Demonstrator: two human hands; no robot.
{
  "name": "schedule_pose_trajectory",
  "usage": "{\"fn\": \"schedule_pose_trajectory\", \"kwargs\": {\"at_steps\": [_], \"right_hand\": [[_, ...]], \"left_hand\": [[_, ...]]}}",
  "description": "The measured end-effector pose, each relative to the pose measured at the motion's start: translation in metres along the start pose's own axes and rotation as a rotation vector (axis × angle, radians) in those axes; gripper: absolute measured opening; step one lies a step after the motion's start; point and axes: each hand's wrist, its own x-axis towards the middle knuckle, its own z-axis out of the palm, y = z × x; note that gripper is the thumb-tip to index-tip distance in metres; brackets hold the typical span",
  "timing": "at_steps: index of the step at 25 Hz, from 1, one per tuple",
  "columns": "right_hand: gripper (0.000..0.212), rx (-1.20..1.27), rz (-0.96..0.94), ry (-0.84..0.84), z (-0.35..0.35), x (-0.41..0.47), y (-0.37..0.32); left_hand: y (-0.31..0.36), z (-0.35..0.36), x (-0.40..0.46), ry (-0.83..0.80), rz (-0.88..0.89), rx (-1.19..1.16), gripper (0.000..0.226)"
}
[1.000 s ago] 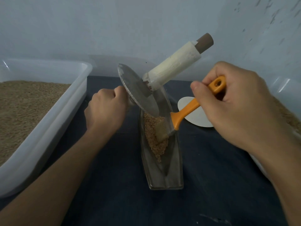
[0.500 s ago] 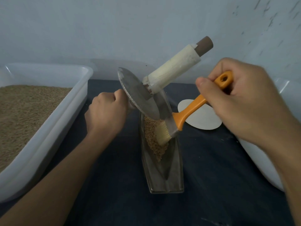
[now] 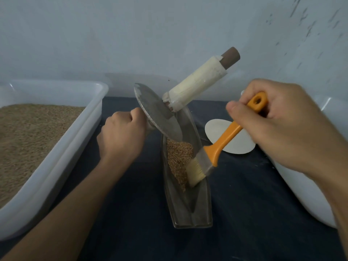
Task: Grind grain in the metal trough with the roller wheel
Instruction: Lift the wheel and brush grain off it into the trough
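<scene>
A narrow boat-shaped metal trough (image 3: 195,213) lies on the dark cloth, with a pile of brown grain (image 3: 178,157) in its far half. My left hand (image 3: 122,136) grips the hidden near handle of the roller wheel (image 3: 158,115), whose metal disc is lifted and tilted above the trough's far end. Its other handle, wrapped in white tape, points up to the right. My right hand (image 3: 278,127) holds an orange-handled brush (image 3: 222,144). The pale bristles touch the grain on the trough's right inner wall.
A large white plastic tub (image 3: 56,166) filled with grain stands at the left. Another white tub (image 3: 305,189) sits at the right edge. A white paper disc (image 3: 216,132) lies on the cloth behind the brush. A pale wall closes the back.
The brush has moved slightly down the trough's right wall, along the grain. The wheel stays lifted in my left hand, and the camera view has shifted a little.
</scene>
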Motion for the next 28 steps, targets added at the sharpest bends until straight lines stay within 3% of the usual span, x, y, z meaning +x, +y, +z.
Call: {"fn": "schedule_pose_trajectory", "kwargs": {"at_steps": [4,9,16,19,22,25,28], "right_hand": [[0.030,-0.023,-0.018,-0.047,0.012,-0.001,-0.005],[0.031,0.147,0.108,0.159,-0.017,0.007,0.018],[0.028,0.367,0.334,0.476,0.000,-0.001,0.048],[0.022,0.136,0.293,0.517,0.014,-0.006,0.063],[0.017,-0.169,0.044,0.449,0.036,-0.015,0.073],[0.021,-0.419,-0.076,0.282,0.059,-0.025,0.084],[0.044,-0.723,-0.098,0.019,0.071,-0.038,0.095]], "left_hand": [[-0.002,-0.001,0.000,0.015,-0.003,0.031,0.056],[-0.001,-0.001,0.003,0.014,-0.024,0.053,0.055],[-0.003,0.001,0.000,0.008,-0.021,0.067,0.055],[-0.002,0.002,-0.001,-0.016,0.005,0.088,0.057],[-0.001,0.002,-0.005,-0.033,0.061,0.122,0.056],[0.000,0.002,-0.009,-0.040,0.118,0.157,0.058],[0.001,0.002,-0.010,-0.047,0.154,0.184,0.060]]}}
